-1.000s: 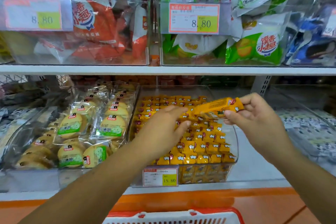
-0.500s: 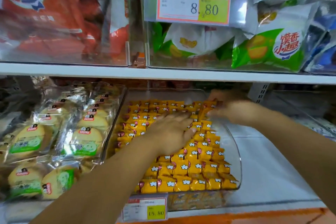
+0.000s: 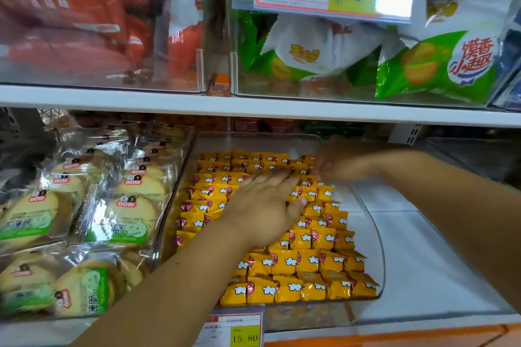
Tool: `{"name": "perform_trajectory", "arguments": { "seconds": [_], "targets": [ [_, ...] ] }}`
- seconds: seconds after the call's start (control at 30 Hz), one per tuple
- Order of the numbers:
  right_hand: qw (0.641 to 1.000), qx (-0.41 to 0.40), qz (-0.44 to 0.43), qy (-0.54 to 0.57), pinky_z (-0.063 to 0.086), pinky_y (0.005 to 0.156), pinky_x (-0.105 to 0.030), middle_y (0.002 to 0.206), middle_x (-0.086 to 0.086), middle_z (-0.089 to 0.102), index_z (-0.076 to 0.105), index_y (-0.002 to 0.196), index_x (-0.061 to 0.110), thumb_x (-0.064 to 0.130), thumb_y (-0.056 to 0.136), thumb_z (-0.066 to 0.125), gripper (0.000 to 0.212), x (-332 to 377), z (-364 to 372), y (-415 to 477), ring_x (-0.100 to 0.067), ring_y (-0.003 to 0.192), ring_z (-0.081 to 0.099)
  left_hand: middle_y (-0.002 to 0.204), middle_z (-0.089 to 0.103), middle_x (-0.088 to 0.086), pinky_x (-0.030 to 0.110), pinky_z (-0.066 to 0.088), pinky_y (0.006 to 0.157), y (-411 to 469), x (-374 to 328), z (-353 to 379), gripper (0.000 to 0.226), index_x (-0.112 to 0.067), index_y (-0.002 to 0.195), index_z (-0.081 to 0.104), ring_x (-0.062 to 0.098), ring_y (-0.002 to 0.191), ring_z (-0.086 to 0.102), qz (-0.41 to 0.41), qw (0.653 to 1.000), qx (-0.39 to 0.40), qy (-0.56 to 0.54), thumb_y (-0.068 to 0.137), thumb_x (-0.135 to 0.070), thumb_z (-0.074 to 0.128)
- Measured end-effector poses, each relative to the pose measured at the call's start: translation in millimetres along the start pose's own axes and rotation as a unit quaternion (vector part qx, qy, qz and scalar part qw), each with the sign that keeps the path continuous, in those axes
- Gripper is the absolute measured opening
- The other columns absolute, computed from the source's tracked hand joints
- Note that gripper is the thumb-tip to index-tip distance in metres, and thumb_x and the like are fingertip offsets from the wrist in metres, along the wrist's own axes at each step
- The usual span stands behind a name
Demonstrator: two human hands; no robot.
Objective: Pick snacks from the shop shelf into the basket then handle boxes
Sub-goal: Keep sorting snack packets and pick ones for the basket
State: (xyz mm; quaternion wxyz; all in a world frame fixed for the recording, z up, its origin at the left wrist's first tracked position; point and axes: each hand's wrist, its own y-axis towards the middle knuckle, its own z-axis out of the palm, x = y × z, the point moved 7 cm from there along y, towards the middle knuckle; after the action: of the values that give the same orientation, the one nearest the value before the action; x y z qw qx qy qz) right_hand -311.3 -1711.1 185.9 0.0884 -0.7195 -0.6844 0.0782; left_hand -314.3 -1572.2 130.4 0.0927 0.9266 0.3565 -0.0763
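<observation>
Rows of small yellow snack packets (image 3: 307, 259) fill a clear plastic bin (image 3: 377, 242) on the lower shelf. My left hand (image 3: 265, 205) lies flat on the packets in the middle of the bin, fingers straight. My right hand (image 3: 341, 163) reaches to the bin's far right corner, fingers bent down onto the back-row packets; motion blur hides whether it grips one. The basket is out of view.
A clear bin of round biscuit packs (image 3: 93, 211) stands to the left. The upper shelf (image 3: 253, 105) holds bins of red bags (image 3: 70, 22) and green-white bags (image 3: 434, 65), close overhead. A 15.80 price tag (image 3: 239, 329) hangs at the front. White shelf surface (image 3: 428, 256) lies right of the bin.
One second ago my right hand held a yellow packet above the bin. It has since gone to the bin's back right corner. My view moved closer; the left hand stays flat on the packets.
</observation>
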Motion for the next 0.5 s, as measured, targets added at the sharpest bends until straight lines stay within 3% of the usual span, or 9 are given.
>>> {"name": "perform_trajectory", "arguments": {
  "seconds": [0.1,0.2,0.27,0.33,0.43,0.5],
  "targets": [
    [0.993,-0.119,-0.027,-0.004,0.041,0.087,-0.029,0.097,0.001,0.064,0.072,0.100,0.013,0.030,0.099,0.055,0.025,-1.3,-17.0,0.6,-0.020,0.101,0.060,0.165,0.010,-0.006,0.038,-0.001,0.121,3.7,5.0,-2.4,0.065,-0.028,0.157,0.014,0.014,0.152,0.001,-0.022,0.999,-0.023,0.016,0.101,-0.060,0.022],
    [0.987,-0.156,-0.041,-0.016,0.037,0.067,-0.024,0.072,0.022,0.058,0.069,0.073,0.032,0.035,0.092,0.063,0.020,-1.4,-17.9,19.0,-0.011,0.086,0.058,0.166,0.007,-0.005,0.040,-0.004,0.121,7.6,5.7,0.7,0.066,-0.028,0.157,0.014,0.015,0.153,-0.001,-0.025,0.999,-0.013,0.026,0.101,-0.061,0.018],
    [0.987,-0.153,-0.037,-0.037,0.031,0.068,-0.023,0.083,0.023,0.069,0.075,0.083,0.035,0.042,0.090,0.064,0.016,3.1,-13.9,27.6,-0.006,0.086,0.055,0.166,0.007,-0.005,0.040,-0.004,0.121,7.8,6.0,1.9,0.065,-0.028,0.157,0.014,0.015,0.153,0.000,-0.026,0.999,-0.012,0.027,0.101,-0.061,0.017],
    [0.988,-0.151,-0.020,-0.034,0.035,0.076,-0.025,0.099,0.013,0.073,0.078,0.096,0.030,0.042,0.091,0.063,0.020,4.7,-9.3,32.5,-0.008,0.094,0.053,0.166,0.008,-0.005,0.040,-0.003,0.121,7.5,7.2,2.8,0.065,-0.029,0.157,0.015,0.015,0.153,0.002,-0.027,0.999,-0.014,0.028,0.100,-0.061,0.016],
    [0.981,-0.191,0.004,-0.021,0.036,0.086,-0.033,0.096,0.008,0.060,0.072,0.085,0.026,0.038,0.094,0.059,0.020,8.3,-5.7,26.8,-0.019,0.111,0.043,0.166,0.010,-0.005,0.040,-0.003,0.121,7.8,7.0,3.2,0.065,-0.029,0.157,0.017,0.015,0.152,0.004,-0.027,0.999,-0.011,0.027,0.100,-0.061,0.017],
    [0.976,-0.216,0.018,0.012,0.036,0.081,-0.031,0.094,0.007,0.055,0.069,0.091,0.029,0.036,0.096,0.054,0.017,11.5,-8.3,13.9,-0.019,0.111,0.046,0.165,0.014,-0.006,0.039,-0.002,0.121,5.9,7.7,0.2,0.064,-0.030,0.156,0.020,0.016,0.152,0.007,-0.032,0.999,-0.013,0.006,0.100,-0.062,0.022]
  ]
}}
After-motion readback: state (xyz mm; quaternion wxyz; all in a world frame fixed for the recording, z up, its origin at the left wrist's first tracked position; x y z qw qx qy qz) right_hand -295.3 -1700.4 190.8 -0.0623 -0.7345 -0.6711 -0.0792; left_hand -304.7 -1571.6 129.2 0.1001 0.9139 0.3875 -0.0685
